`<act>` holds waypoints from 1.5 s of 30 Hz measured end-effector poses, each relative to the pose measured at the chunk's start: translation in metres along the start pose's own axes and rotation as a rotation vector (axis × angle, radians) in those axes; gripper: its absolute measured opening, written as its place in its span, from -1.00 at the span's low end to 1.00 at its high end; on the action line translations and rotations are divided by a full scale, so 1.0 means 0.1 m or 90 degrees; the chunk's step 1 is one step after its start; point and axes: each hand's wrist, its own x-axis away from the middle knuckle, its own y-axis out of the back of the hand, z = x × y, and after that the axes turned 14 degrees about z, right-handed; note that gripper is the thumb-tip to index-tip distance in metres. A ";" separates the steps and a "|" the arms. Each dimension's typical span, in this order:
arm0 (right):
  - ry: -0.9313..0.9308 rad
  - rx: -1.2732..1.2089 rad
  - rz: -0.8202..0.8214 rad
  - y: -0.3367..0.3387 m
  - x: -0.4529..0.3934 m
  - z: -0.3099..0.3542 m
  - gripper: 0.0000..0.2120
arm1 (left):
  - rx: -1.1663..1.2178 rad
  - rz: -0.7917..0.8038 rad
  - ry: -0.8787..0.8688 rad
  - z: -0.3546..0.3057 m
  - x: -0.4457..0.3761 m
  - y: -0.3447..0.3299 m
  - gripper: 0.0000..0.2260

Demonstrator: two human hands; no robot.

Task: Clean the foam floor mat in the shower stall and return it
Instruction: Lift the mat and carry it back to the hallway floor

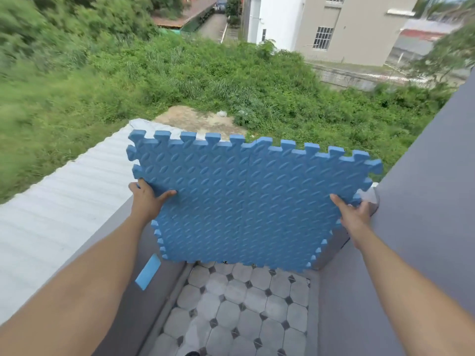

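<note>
A blue foam floor mat (pixel 246 201), made of two interlocking tiles with toothed edges and an embossed pattern, stands nearly upright in front of me over a balcony corner. My left hand (pixel 147 199) grips its left edge, thumb on the patterned face. Gripping the right edge is my right hand (pixel 353 214), fingers curled behind the mat. The mat's lower edge hangs just above the tiled floor and hides the top of the far parapet.
Grey parapet walls (pixel 424 191) close in the narrow balcony on the left, right and far side. A loose blue foam strip (pixel 148 272) lies on the left ledge. Octagon floor tiles (pixel 239 309) lie below. Beyond are a corrugated white roof (pixel 64 201), dense greenery and buildings.
</note>
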 end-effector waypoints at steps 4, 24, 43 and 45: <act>0.032 0.068 0.028 -0.30 -0.04 0.12 -0.38 | 0.021 -0.124 0.029 0.21 0.38 0.20 -0.22; 0.330 0.334 0.569 -3.86 2.35 0.49 -0.16 | 0.061 -0.633 0.442 2.11 4.81 1.90 -0.13; 0.740 0.409 1.271 -4.78 7.60 -1.02 0.00 | 0.034 -1.017 1.069 2.22 9.66 0.36 0.06; 0.764 0.432 1.331 -4.71 7.98 -1.27 0.00 | 0.112 -1.025 1.122 2.16 9.79 0.02 0.14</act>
